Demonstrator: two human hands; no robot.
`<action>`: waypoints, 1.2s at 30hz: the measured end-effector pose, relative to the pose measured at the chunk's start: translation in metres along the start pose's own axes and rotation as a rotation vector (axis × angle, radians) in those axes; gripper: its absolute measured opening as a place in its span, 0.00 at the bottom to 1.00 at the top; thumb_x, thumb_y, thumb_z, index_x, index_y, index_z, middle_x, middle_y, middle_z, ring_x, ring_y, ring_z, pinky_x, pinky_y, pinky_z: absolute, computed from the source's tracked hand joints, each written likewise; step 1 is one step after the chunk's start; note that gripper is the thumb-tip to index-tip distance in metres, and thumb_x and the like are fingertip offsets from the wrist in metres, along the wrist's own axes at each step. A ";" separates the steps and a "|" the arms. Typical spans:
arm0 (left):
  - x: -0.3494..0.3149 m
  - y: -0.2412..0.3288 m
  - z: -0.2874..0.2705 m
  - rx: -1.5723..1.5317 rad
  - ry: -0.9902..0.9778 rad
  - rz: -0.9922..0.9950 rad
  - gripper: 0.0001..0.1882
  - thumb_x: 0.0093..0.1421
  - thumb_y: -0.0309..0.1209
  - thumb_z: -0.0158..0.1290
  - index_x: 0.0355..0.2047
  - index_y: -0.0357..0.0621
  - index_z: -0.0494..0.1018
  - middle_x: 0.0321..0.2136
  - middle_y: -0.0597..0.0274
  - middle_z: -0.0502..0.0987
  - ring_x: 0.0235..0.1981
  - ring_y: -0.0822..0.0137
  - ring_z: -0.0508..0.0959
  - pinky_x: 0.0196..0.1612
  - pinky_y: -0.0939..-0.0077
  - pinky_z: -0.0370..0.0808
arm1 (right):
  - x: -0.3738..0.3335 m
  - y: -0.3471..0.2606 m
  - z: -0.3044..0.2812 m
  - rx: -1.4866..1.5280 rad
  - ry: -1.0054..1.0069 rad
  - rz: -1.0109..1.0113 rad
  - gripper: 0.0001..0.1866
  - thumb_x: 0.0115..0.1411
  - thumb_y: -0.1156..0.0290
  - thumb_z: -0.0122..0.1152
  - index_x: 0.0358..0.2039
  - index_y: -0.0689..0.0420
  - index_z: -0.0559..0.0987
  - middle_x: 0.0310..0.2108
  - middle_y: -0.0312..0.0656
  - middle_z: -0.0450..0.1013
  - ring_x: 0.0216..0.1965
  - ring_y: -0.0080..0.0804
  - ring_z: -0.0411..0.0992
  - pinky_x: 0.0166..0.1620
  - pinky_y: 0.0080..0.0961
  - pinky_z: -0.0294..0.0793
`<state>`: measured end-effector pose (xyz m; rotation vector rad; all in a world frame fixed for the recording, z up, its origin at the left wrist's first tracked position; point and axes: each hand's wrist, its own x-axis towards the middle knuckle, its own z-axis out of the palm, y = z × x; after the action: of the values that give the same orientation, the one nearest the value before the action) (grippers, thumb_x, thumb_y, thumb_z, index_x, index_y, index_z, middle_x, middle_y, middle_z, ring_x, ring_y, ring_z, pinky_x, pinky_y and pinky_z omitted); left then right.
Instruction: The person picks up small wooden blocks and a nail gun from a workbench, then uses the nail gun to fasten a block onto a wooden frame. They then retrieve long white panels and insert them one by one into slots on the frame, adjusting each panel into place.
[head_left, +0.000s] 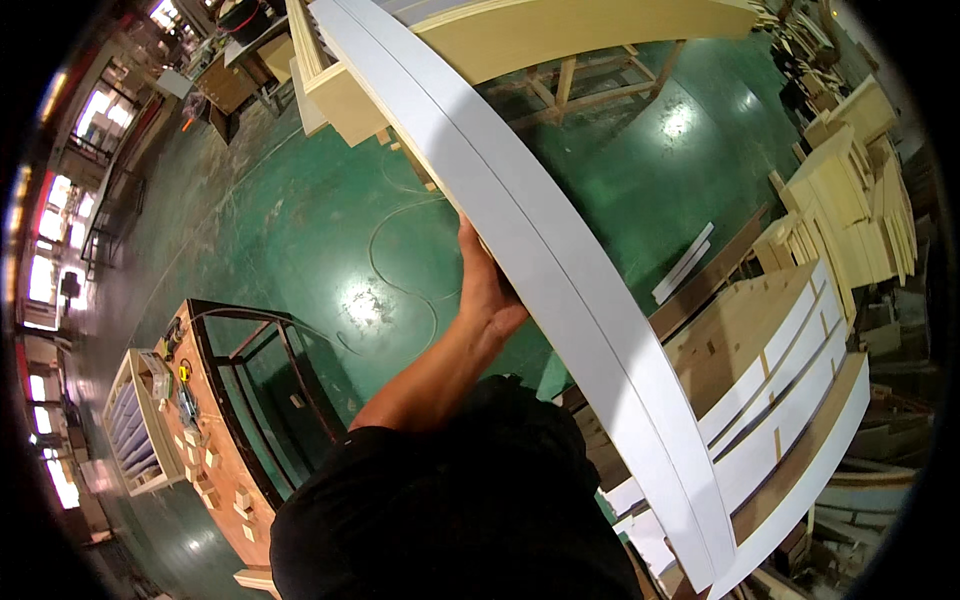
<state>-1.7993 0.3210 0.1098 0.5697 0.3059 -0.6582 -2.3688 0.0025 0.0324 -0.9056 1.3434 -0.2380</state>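
Observation:
A long white board with a thin dark line along its length slants across the view from the upper left to the lower right. My left hand grips its left edge near the middle, thumb along the edge and the fingers hidden beneath the board. The board's far end lies by a pale wooden frame. Its near end overlaps a stack of white-faced panels on the right. My right hand is not in view.
At the lower left stands a plywood-topped bench with small wood blocks, a yellow tape measure and tools. A thin hose curls over the green floor. Pale wood parts are piled at the far right.

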 end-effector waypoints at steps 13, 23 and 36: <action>0.158 0.085 0.068 -0.265 0.120 0.413 0.42 0.68 0.71 0.39 0.67 0.53 0.66 0.60 0.60 0.74 0.61 0.55 0.74 0.65 0.52 0.72 | 0.196 -0.278 0.138 -0.212 -0.141 -0.071 0.19 0.72 0.56 0.52 0.48 0.58 0.81 0.41 0.45 0.82 0.41 0.39 0.80 0.46 0.37 0.81; 0.292 0.142 0.122 -0.389 0.317 0.638 0.40 0.68 0.69 0.40 0.62 0.47 0.68 0.52 0.59 0.77 0.54 0.55 0.77 0.56 0.53 0.78 | 0.363 -0.498 0.310 -0.414 -0.290 -0.087 0.17 0.73 0.57 0.52 0.48 0.57 0.81 0.41 0.44 0.82 0.41 0.37 0.80 0.46 0.36 0.81; 0.430 0.146 0.077 -0.089 0.837 0.821 0.33 0.74 0.56 0.43 0.66 0.44 0.64 0.59 0.55 0.73 0.58 0.56 0.76 0.58 0.55 0.79 | 0.521 -0.706 0.550 -0.622 -0.618 -0.041 0.16 0.73 0.57 0.53 0.46 0.55 0.82 0.41 0.42 0.82 0.42 0.35 0.79 0.46 0.36 0.81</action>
<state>-1.3731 0.1606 0.0409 0.7956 0.8155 0.4200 -1.4972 -0.5517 0.1056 -1.3837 0.8143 0.4315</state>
